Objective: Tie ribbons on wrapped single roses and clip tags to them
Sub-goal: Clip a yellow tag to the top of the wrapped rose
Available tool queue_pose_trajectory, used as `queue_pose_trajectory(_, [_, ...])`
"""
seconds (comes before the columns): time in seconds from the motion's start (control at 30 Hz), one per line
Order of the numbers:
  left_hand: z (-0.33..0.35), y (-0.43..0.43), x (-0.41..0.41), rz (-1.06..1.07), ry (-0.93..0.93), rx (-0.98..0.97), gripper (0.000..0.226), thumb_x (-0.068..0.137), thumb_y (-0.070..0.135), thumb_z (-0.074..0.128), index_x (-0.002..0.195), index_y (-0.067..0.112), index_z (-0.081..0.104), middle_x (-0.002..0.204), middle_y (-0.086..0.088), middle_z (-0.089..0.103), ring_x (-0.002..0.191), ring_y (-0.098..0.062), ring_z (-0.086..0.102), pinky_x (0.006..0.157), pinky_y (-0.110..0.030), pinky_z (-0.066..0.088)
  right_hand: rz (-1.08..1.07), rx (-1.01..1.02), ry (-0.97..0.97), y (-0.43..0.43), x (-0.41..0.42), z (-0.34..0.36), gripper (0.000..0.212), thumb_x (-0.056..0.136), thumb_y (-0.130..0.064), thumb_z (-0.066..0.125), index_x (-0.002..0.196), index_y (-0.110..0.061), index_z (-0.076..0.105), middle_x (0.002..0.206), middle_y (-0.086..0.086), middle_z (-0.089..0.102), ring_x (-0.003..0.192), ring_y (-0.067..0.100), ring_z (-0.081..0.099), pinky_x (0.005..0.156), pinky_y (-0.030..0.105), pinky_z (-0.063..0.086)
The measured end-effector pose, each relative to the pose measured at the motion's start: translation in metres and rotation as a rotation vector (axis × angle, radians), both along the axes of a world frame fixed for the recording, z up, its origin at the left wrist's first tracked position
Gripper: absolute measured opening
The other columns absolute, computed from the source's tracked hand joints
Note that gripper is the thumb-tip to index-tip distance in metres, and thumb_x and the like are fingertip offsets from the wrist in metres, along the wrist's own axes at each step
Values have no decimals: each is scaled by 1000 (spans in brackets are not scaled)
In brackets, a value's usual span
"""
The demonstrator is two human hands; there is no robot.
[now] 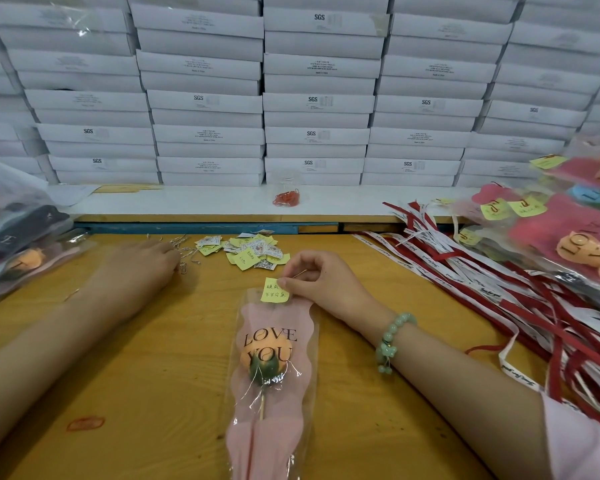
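Nearest us, the single orange rose in pink paper and clear cellophane (271,358) is lying on the wooden tabletop (153,375). At its far end our right hand (323,282) is pinching a small yellow handwritten tag (275,290) against the wrap's edge. Farther left, our left hand (142,265) is hovering over loose silver paper clips (184,252); blur is hiding whether it is gripping one. We are judging this the tagging step: next, a clip needs sliding over tag and wrap together.
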State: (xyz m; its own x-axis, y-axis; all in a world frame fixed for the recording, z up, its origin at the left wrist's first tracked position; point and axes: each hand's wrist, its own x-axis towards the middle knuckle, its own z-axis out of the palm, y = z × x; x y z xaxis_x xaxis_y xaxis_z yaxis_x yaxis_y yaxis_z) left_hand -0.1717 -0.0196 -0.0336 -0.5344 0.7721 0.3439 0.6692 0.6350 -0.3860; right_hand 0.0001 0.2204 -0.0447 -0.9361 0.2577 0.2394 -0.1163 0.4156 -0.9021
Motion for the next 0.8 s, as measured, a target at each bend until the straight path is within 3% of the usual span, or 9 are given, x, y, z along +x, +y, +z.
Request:
queue_pose_trajectory(0.1, [3, 0, 2, -39, -66, 158, 2, 87, 16, 66, 89, 16, 67, 92, -1, 63, 88, -25, 56, 66, -35, 40, 2, -1, -6, 0, 0, 0, 10, 83, -14, 76, 82, -18, 67, 93, 1, 73, 81, 16, 72, 71, 21, 58])
queue_pose_trajectory(0.23, [0, -1, -5, -27, -160, 392, 9, 81, 13, 74, 80, 19, 68, 91, 0, 64, 96, -29, 54, 65, -35, 33, 4, 0, -7, 0, 0, -1, 10, 83, -13, 76, 82, -18, 67, 94, 2, 73, 83, 16, 72, 73, 22, 58])
queue_pose_trajectory(0.4, [-4, 0, -15, -30, -335, 666, 23, 84, 12, 73, 78, 31, 61, 75, 18, 58, 79, -13, 55, 61, -32, 41, 2, 14, -4, 1, 0, -1, 9, 83, -13, 76, 83, -17, 68, 95, 3, 73, 83, 16, 72, 73, 21, 57])
queue_pose_trajectory(0.53, [-4, -2, -17, -59, -383, 731, 29, 85, 13, 71, 79, 37, 57, 77, 18, 61, 74, -5, 57, 63, -37, 51, 1, 12, -2, 1, 0, -1, 8, 83, -12, 76, 84, -15, 68, 95, 4, 72, 83, 17, 72, 73, 24, 58])
queue_pose_trajectory(0.7, [-5, -1, -16, -66, -448, 741, 32, 82, 6, 73, 82, 34, 58, 79, 17, 62, 71, -4, 59, 53, -23, 48, -3, 19, -9, 1, 0, -1, 8, 83, -14, 76, 86, -16, 69, 96, 3, 73, 85, 17, 72, 77, 26, 58])
queue_pose_trajectory(0.8, [-3, -1, -14, -90, -460, 743, 37, 78, -1, 75, 85, 32, 61, 78, 16, 63, 75, -4, 60, 62, -21, 48, 3, 2, -1, 2, -1, -1, 9, 83, -13, 76, 90, -13, 70, 96, 7, 73, 88, 22, 71, 79, 26, 59])
